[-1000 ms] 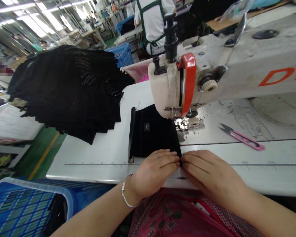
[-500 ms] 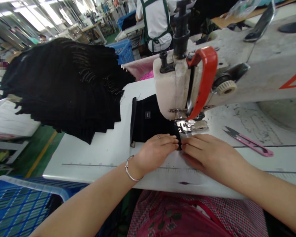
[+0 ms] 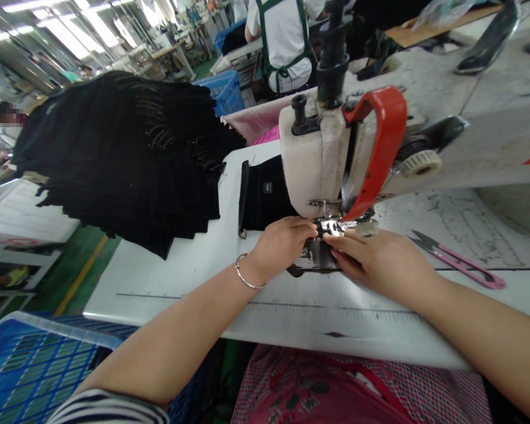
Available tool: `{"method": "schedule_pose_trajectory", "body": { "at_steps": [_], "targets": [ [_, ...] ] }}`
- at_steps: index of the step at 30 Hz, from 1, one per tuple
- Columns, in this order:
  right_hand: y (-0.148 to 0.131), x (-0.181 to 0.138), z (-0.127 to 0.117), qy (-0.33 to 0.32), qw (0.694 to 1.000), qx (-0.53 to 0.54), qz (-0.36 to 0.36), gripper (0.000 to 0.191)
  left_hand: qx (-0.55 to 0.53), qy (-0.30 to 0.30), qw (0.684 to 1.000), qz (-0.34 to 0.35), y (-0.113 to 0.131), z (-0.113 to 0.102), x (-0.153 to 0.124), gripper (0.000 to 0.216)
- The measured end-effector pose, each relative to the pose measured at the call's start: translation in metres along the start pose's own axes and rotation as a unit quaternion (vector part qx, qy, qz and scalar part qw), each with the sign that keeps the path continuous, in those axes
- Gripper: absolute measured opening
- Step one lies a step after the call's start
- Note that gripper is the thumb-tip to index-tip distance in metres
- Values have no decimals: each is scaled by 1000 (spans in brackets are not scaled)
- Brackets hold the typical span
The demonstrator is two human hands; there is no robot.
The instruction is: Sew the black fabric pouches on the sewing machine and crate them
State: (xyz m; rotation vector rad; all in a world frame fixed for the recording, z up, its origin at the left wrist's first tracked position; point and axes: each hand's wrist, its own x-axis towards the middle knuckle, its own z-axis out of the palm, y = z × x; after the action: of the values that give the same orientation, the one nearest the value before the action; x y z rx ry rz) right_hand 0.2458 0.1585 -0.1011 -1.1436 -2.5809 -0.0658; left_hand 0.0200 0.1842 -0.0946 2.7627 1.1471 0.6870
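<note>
Since the earlier frame, both your hands have advanced away from you, from the near table edge up to the presser foot, and the cloth has travelled with them under the machine head.

Left hand: forearm reaches in from the lower left, wrist straight, a bangle at the wrist. The fingers are curled, tips pressing down on the near right corner of the cloth, just in front of the foot.

Right hand: forearm comes in from the lower right, palm down and flat. The index fingertip meets the left fingertips at the foot. Both hands are together, pinching the cloth edge; neither is closed around anything else.

The cloth is a black panel lying flat on the table. It lies beyond your left hand. Its long axis cannot be told, as the machine head hides its right part. A small label faces up.

To the right of your right hand, well apart, lie pink snips, blades pointing left. A stack of black pieces sits far left of your left hand.
</note>
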Motion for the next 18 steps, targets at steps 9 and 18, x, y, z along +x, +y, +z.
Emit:
{"method": "schedule_pose_trajectory", "body": {
  "at_steps": [9,18],
  "targets": [
    [0,3,-1,-9,1000,-2,26,29,48,-8,997,-52,-12,3,6,20],
    [-1,5,-2,4,1000,4,29,26,31,-14,998,-51,-13,3,4,22]
  ]
}}
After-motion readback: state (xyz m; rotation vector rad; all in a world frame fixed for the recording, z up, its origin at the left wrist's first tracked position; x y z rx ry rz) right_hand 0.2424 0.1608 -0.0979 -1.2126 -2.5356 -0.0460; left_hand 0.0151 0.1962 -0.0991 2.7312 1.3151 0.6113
